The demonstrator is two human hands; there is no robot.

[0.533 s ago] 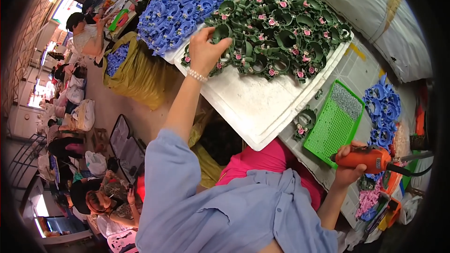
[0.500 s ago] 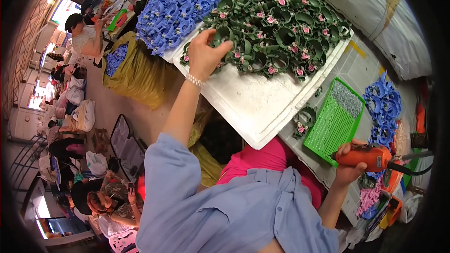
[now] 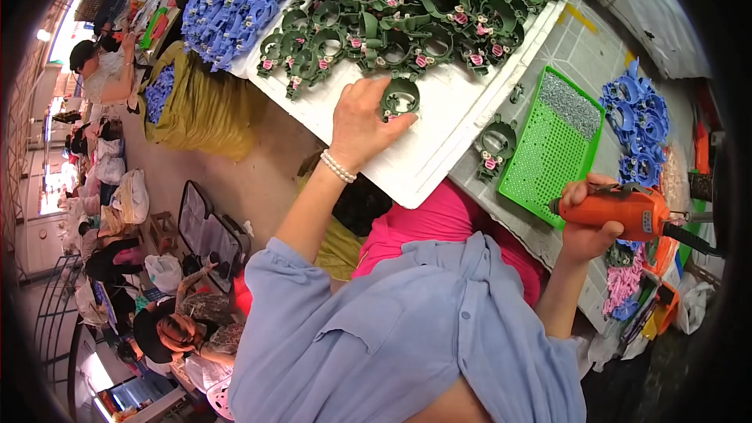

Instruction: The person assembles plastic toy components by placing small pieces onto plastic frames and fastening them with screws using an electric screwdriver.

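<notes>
Between the thumb and fingers of my left hand [image 3: 366, 121] is a dark green plastic ring-shaped part [image 3: 405, 92], just over the white foam board [image 3: 419, 160]. Beyond it, a heap of similar green ring parts [image 3: 427, 4] with small pink flowers covers the board's far side. My right hand [image 3: 583, 223] is wrapped round an orange power screwdriver [image 3: 619, 210] with a black cord. The tool's tip points left, close to the lower end of a green perforated tray [image 3: 552, 145]. Small grey metal pieces [image 3: 570, 103] fill the tray's far end.
Another green ring part [image 3: 497, 145] lies left of the tray. Blue ring parts are heaped [image 3: 243, 8] at far left and stacked [image 3: 636, 121] at right. A yellow sack [image 3: 204, 117] and an open suitcase [image 3: 207, 223] stand left on the floor. Other people sit farther left.
My left hand has come away from the heap toward me, bringing a green ring part. My right hand still holds the screwdriver. The whole view has shifted slightly.
</notes>
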